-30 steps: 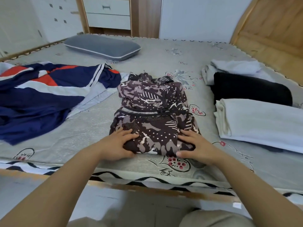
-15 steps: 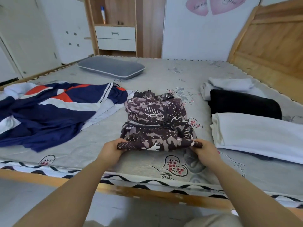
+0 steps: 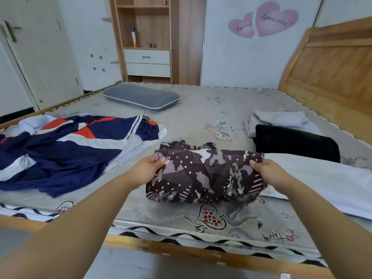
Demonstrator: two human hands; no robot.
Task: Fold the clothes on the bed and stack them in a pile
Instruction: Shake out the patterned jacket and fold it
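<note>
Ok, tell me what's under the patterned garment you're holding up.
Under the patterned garment, gripped by the left hand and right hand, the printed grey mattress shows. Its right end overlaps the white folded cloth; whatever lies directly beneath is covered.

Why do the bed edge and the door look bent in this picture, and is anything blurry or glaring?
Head view: the wide-angle lens bows straight lines, so the bed frame and door curve near the edges; light is soft and even, with no glare and only faint shadows; the patterned garment gripped by the left hand and right hand looks slightly soft.
</note>
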